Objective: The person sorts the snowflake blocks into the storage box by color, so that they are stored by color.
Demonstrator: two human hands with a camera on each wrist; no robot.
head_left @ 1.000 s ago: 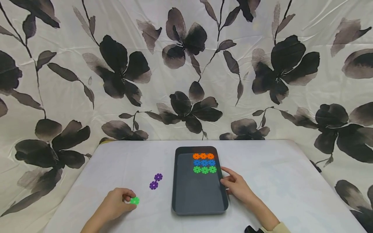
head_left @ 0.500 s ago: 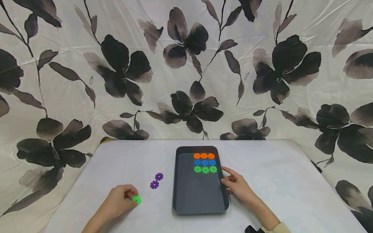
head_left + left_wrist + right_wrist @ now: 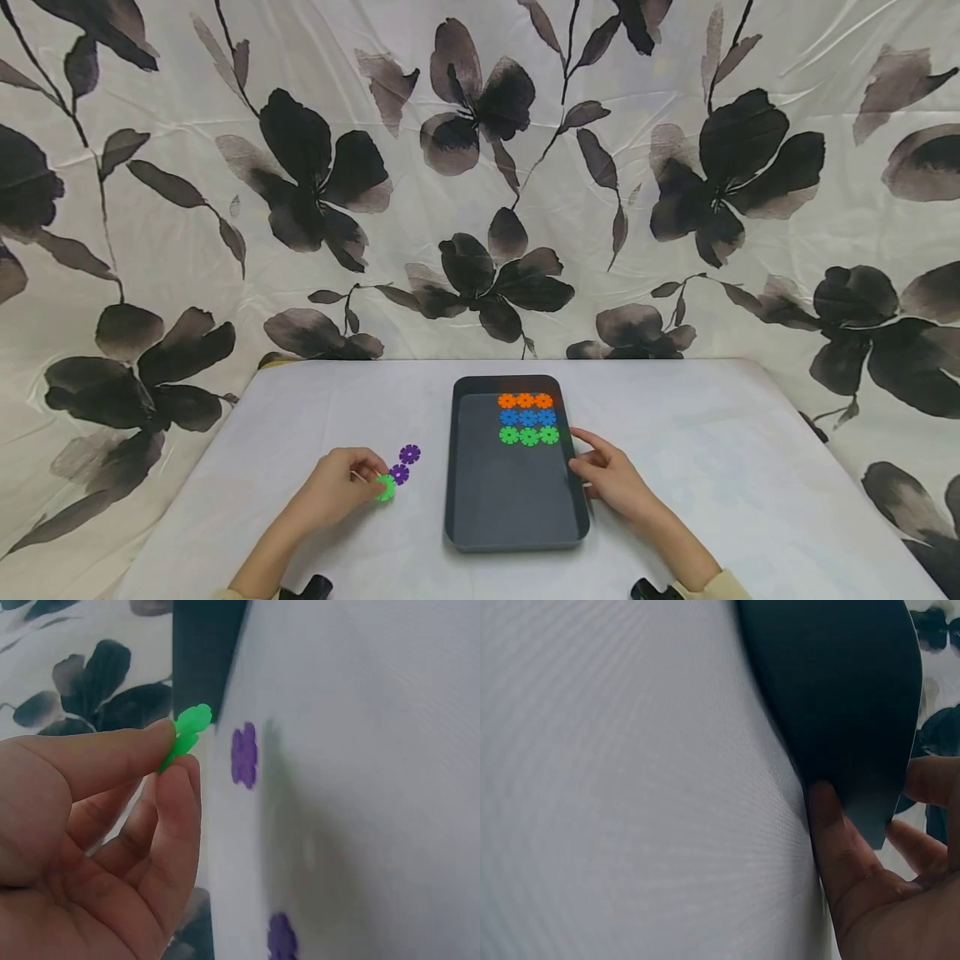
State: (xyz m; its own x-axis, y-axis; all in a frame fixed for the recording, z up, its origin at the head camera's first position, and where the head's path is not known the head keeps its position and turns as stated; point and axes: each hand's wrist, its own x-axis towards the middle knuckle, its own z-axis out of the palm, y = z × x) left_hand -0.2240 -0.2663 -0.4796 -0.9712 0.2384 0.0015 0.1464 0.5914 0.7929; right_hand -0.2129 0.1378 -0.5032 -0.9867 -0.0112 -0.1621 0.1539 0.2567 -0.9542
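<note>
My left hand (image 3: 339,486) pinches a green notched plastic disc (image 3: 386,488) between thumb and fingertip. In the left wrist view the disc (image 3: 187,735) is held tilted, above the table. Two purple discs of the same kind, a nearer one (image 3: 399,474) and a farther one (image 3: 409,454), lie just beyond it. My right hand (image 3: 611,471) holds the right edge of a dark grey tray (image 3: 517,542), with fingers against its outer wall (image 3: 840,690) and rim. Inside the tray, near the far right corner, are rows of three orange discs (image 3: 525,401), three blue (image 3: 527,418) and three green (image 3: 528,436).
A white cloth covers the table (image 3: 690,433). Behind it hangs a pale curtain (image 3: 600,208) with dark flowers. Black wrist gear (image 3: 652,590) shows at the bottom edge near each forearm.
Carrying the green disc, my left hand has moved right and farther from me, up beside the purple discs. My right hand and the tray stay in place.
</note>
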